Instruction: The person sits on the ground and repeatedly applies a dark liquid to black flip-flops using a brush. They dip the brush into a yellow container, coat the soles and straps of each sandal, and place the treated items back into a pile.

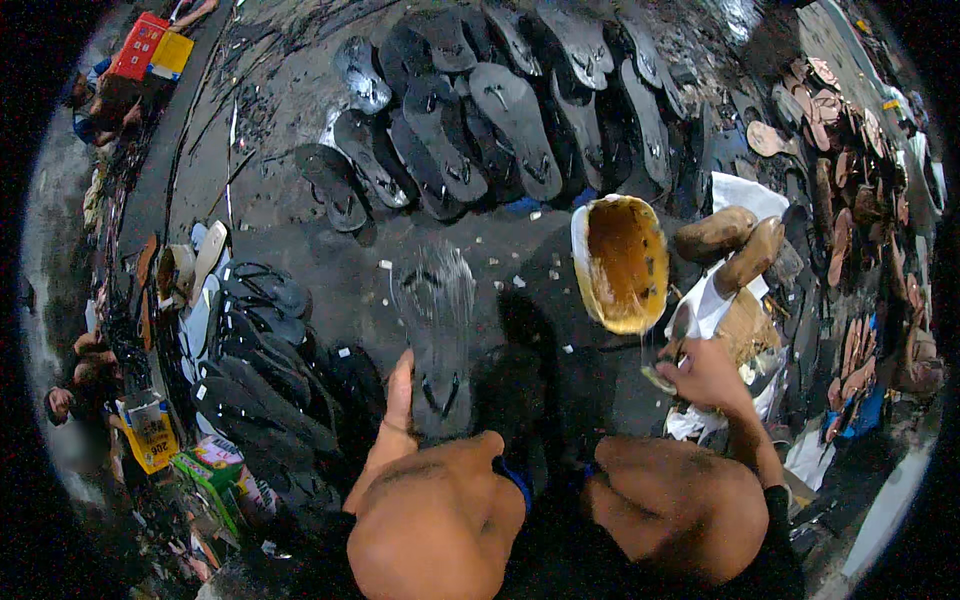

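Dk sandals (268,390) are lying in a pile well L of the amber-filled tub (627,265); closer, L hand (397,415) is gripping a sole (437,335), far end glistening, near end looking uncoated, approx. half done; just below tub, R hand (708,375) is pinching a small, unclear tool (657,378).

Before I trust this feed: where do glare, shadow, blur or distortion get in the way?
Head view: pale streaky shine across the upper part of the flat dark-grey sandal sole; head view: deep shadow on the dark grey ground right of it; head view: the small pale piece at the right hand is too indistinct to identify; head view: fisheye bending, black corners.
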Available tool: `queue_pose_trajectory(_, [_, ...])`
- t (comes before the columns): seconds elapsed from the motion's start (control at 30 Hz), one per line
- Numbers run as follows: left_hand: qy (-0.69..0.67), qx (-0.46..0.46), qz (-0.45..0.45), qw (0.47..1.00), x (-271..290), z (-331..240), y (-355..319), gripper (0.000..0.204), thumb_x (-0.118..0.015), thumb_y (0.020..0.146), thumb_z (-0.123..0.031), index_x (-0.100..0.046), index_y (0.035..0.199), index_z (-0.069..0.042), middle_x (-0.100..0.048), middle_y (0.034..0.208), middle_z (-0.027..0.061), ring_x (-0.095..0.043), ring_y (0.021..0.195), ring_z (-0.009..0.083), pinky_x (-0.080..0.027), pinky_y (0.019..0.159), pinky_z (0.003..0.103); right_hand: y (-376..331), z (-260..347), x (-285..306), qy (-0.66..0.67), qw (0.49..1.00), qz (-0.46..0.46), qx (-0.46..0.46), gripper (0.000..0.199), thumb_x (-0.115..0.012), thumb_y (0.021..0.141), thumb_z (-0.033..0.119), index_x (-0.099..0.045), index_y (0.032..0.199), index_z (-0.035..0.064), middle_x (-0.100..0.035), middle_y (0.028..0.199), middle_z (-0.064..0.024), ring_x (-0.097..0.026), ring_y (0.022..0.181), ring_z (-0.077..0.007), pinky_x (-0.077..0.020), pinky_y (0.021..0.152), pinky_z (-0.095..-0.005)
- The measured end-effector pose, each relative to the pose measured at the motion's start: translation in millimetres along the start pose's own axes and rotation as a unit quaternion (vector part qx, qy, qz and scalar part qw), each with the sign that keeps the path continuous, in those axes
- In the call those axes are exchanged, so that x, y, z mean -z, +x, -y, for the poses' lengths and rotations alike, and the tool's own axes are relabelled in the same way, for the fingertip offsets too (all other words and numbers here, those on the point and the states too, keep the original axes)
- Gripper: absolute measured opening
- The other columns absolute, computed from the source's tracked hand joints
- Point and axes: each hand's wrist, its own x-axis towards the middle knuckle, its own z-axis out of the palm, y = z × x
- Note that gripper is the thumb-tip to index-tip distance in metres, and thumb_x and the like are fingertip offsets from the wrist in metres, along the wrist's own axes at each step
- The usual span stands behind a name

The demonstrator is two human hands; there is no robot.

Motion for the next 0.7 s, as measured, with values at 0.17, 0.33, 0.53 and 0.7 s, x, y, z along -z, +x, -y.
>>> queue_pose_trajectory(0.17, [0.159, -0.159, 0.096, 0.97, -55, -22, 47, 0.044, -0.043, 0.101, -0.037, -0.062, 0.117, -0.002, -0.07, 0.104, 0.0137, -0.069, 0.091, 0.0263, -0.057, 0.082, 0.039, 14, 64, 13, 0.434, 0.878, -0.09, 0.179, 0.025, -0.068, 0.092, 0.012, -0.063, 0.114, -0.0002, -0.067, 0.105, -0.0071, -0.062, 0.097, -0.0131, -0.0497, 0.088, -0.0289])
queue_pose_trajectory(0.33, [0.047, -0.125, 0.128, 0.983, -112, -15, 78, 0.045, -0.036, 0.102, -0.035, -0.062, 0.116, -0.002, -0.07, 0.103, 0.0121, -0.07, 0.089, 0.024, -0.058, 0.079, 0.035, 74, 165, 7, 0.297, 0.831, -0.146, 0.447, 0.024, -0.074, 0.086, 0.018, -0.068, 0.107, 0.0076, -0.07, 0.098, -0.0124, -0.067, 0.092, -0.0297, -0.0518, 0.084, -0.0379])
queue_pose_trajectory(0.53, [0.011, -0.119, 0.311, 0.943, -100, -32, 89, 0.064, -0.047, 0.096, -0.051, -0.049, 0.14, -0.004, -0.054, 0.138, 0.0188, -0.055, 0.124, 0.0307, -0.044, 0.108, 0.045, 67, 171, 5, 0.236, 0.767, -0.241, 0.545, 0.049, -0.074, 0.071, 0.012, -0.066, 0.119, 0.0134, -0.067, 0.099, -0.0061, -0.063, 0.087, -0.0286, -0.049, 0.079, -0.0397])
queue_pose_trajectory(0.7, [0.064, -0.159, 0.168, 0.971, -99, -51, 97, 0.051, -0.052, 0.096, -0.042, -0.053, 0.13, -0.004, -0.057, 0.127, 0.0139, -0.055, 0.115, 0.0261, -0.045, 0.099, 0.038, 54, 162, 1, 0.222, 0.793, -0.271, 0.499, 0.033, -0.075, 0.079, 0.012, -0.069, 0.112, 0.0106, -0.07, 0.1, -0.0074, -0.066, 0.09, -0.0268, -0.0493, 0.079, -0.0362])
